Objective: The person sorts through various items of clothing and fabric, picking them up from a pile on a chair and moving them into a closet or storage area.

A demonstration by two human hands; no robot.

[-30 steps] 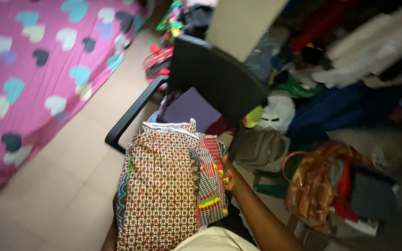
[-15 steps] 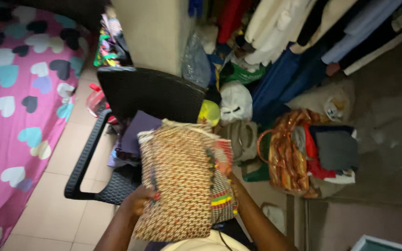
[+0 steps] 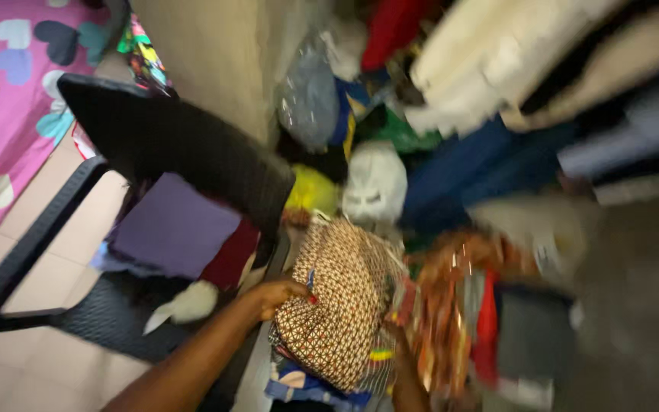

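Note:
A stack of folded patterned cloth (image 3: 341, 305), brown and orange on top with a red and green checked piece beneath, is low in the middle of the blurred head view. My left hand (image 3: 280, 296) grips its left edge. My right hand (image 3: 397, 345) holds it from the lower right, mostly hidden under the cloth. The stack hangs just right of a black plastic armchair (image 3: 169, 145) and left of an orange shiny basket bag (image 3: 451, 305).
Purple and dark red folded cloth (image 3: 173, 229) lies on the chair seat. A bed with a pink heart-print sheet (image 3: 1, 91) is at the far left. Bags, a white plastic bag (image 3: 375, 183) and hanging clothes (image 3: 497, 69) crowd the right. Beige floor tiles (image 3: 55, 236) show beneath the chair.
The stack of cloth has moved right, away from the chair and down toward the pile of bags. The camera swung right and the picture blurred.

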